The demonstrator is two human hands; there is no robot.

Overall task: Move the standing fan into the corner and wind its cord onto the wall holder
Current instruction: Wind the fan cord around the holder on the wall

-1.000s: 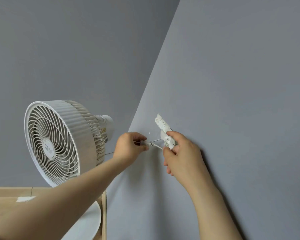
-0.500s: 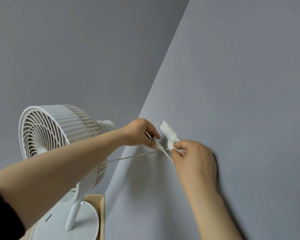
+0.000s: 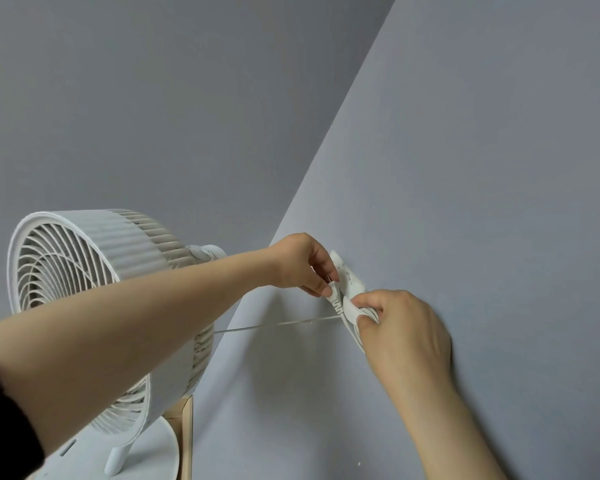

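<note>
Fan: The white fan [image 3: 84, 271] stands at 8 o'clock in the view, right in the corner where two grey walls meet. Its round foot [image 3: 146, 455] sits on a wooden top [image 3: 184, 427] (only an edge of the wood shows).
Wall holder: A small white wall holder [image 3: 349, 277] is stuck on the right-side wall, a little way from the middle of the view toward 4 o'clock.
Cord: The thin white cord [image 3: 278, 325] comes out from behind the fan and runs in a straight line to the holder. A few loops of it lie by the holder's lower end.
Left hand: The left hand [image 3: 298, 265] is at 9 o'clock from the holder, just beside it. Its thumb and fingers pinch the thick ribbed end [image 3: 335, 297] of the cord.
Right hand: The right hand [image 3: 402, 327] is at 5 o'clock from the holder. Its thumb and fingers pinch the loops of cord.
Sleeve: A black sleeve [image 3: 4, 427] shows on the left arm, at the 8 o'clock edge.
</note>
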